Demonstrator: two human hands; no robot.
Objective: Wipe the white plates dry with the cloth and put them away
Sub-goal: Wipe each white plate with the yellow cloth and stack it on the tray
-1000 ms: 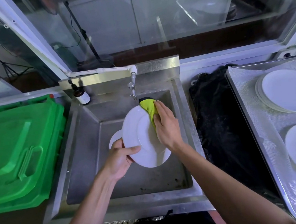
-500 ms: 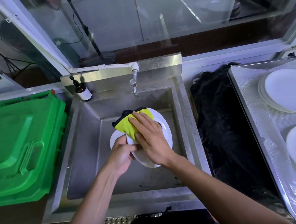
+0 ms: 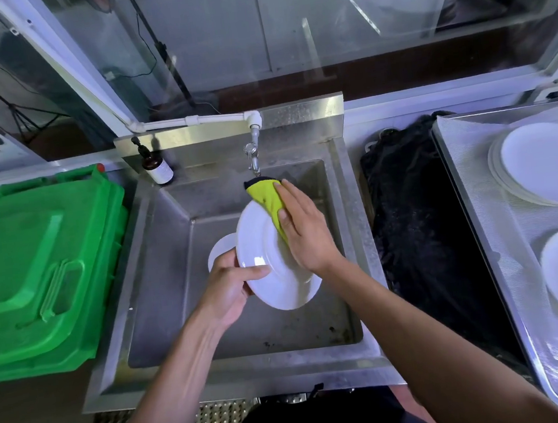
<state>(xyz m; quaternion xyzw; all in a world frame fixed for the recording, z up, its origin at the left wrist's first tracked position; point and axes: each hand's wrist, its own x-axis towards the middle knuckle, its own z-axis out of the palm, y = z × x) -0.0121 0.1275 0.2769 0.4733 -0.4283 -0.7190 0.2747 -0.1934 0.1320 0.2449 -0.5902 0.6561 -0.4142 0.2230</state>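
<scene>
Left hand [image 3: 228, 285] grips the tilted white plate [image 3: 269, 264]; right hand [image 3: 302, 229] presses the yellow cloth [image 3: 265, 197] — sweep rim-to-rim, firmly.

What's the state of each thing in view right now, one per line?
left hand: gripping plate's left rim
right hand: pressing cloth on plate
plate: held tilted over sink
cloth: yellow, bunched, on plate's upper edge
second plate: behind the held one, mostly hidden
faucet: no water visible
green bin: lid closed
tray: holds stacked plates
</scene>
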